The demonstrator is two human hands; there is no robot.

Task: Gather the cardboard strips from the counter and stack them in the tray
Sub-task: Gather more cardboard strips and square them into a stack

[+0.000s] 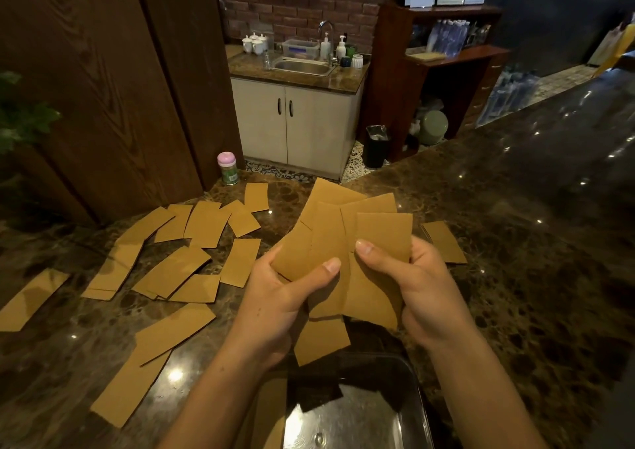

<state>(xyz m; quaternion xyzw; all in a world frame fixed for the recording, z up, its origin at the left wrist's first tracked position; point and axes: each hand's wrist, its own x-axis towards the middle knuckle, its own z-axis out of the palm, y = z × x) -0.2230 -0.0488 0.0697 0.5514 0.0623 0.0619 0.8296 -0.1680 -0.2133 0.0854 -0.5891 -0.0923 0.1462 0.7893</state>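
Observation:
Both hands hold a fanned bunch of brown cardboard strips (338,239) above the counter. My left hand (281,297) grips the bunch from the left, thumb across the front. My right hand (419,287) grips it from the right, thumb on the front strip. A shiny dark tray (417,400) sits below the hands at the near edge, with a strip lying at its left side. Several loose strips (178,270) lie scattered over the marble counter (515,276) to the left. One more strip (445,242) lies right of the hands.
A small jar with a pink lid (227,168) stands at the counter's far edge. Dark wooden panels rise at the left. Beyond the counter are a sink cabinet (299,125), a black bin (376,146) and wooden shelving.

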